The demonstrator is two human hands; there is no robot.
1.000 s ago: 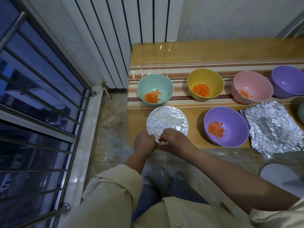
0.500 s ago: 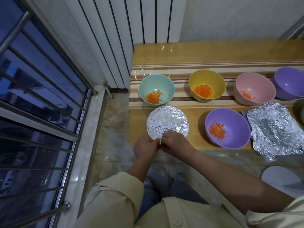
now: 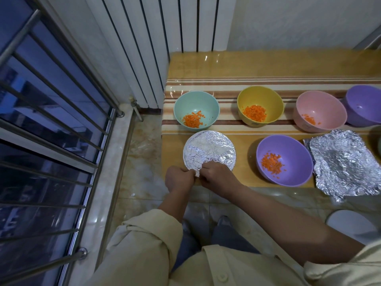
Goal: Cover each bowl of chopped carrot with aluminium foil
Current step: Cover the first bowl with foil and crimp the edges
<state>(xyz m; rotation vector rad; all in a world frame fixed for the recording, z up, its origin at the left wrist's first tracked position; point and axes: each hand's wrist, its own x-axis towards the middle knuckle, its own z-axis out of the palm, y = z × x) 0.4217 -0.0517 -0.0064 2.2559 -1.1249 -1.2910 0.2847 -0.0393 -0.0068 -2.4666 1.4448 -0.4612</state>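
Note:
A bowl covered with crinkled aluminium foil stands at the table's near left corner. My left hand and my right hand meet at its near rim, and both pinch the foil's edge there. Open bowls hold chopped carrot: a teal bowl, a yellow bowl, a pink bowl and a purple bowl. A loose sheet of foil lies flat to the right of that purple bowl.
A second purple bowl sits at the far right, contents unseen. The table has a striped cloth. A white radiator stands behind it, a barred window to the left, a white round object on the floor.
Both hands have stayed at the foil-covered bowl's near rim, working the foil edge with small finger movements. Nothing else has moved.

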